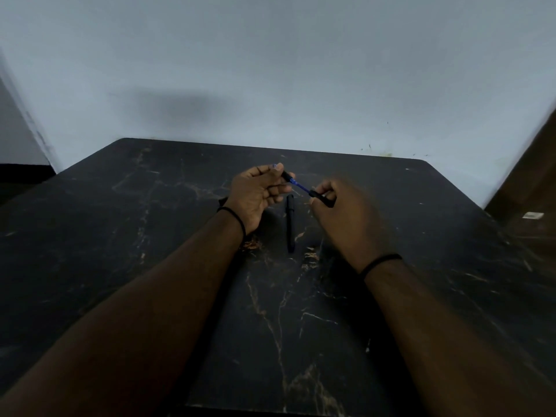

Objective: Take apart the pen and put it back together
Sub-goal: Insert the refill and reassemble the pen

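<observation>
Both hands hold parts of a black pen above the middle of the dark marble table (150,236). My left hand (258,194) pinches a short black front section (287,176) with a blue refill (301,185) sticking out of it toward the right. My right hand (343,212) grips a black barrel piece (322,198), and the refill's end meets its mouth. A long black pen cap (290,227) lies on the table between and below the hands, pointing toward me.
A pale wall (270,70) stands right behind the table's far edge. A brown wooden surface (529,191) with a small white object (533,215) is at the right. Black bands circle both wrists.
</observation>
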`<state>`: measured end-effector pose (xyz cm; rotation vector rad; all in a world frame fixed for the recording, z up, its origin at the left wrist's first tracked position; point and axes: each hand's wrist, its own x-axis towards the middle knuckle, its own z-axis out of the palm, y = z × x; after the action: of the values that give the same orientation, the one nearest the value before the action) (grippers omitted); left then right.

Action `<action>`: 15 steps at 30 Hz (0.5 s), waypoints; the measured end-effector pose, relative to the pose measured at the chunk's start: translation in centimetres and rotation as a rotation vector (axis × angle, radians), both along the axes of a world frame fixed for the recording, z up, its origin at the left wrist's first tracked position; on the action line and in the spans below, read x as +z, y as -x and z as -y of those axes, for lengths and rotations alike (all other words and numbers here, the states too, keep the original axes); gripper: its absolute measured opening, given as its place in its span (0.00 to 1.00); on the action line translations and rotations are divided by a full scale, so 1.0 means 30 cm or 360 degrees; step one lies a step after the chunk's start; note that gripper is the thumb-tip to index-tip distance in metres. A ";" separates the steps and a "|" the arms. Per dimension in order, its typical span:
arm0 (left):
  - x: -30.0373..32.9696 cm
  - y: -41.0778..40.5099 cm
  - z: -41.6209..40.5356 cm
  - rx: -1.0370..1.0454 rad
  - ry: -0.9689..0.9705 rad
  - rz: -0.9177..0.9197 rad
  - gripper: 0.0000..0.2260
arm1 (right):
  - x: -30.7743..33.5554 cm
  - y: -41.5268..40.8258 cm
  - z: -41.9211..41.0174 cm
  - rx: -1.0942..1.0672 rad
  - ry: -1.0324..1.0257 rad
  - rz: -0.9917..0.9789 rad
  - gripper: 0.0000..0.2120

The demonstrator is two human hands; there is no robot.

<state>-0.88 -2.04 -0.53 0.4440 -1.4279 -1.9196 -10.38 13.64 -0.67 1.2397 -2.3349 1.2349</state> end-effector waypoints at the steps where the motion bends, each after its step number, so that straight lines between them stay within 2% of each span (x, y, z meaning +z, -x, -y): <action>1: 0.000 0.000 -0.001 0.0003 -0.0004 -0.0002 0.06 | 0.001 -0.003 0.001 0.0025 0.0024 0.0002 0.07; 5: 0.000 -0.004 0.003 0.0028 -0.0065 -0.0017 0.06 | -0.003 -0.022 0.004 0.0160 0.0065 0.0000 0.05; 11: 0.002 -0.006 -0.002 -0.0043 0.0023 0.0058 0.06 | 0.002 -0.007 -0.004 0.0028 0.0027 0.0021 0.03; 15: 0.005 -0.012 -0.006 -0.0098 0.0013 0.0089 0.07 | 0.001 -0.018 0.000 0.0139 0.0090 0.0025 0.04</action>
<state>-0.52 -1.88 -0.39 0.4583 -1.5010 -1.9628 -9.83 13.64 -0.65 1.3305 -2.2622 1.3331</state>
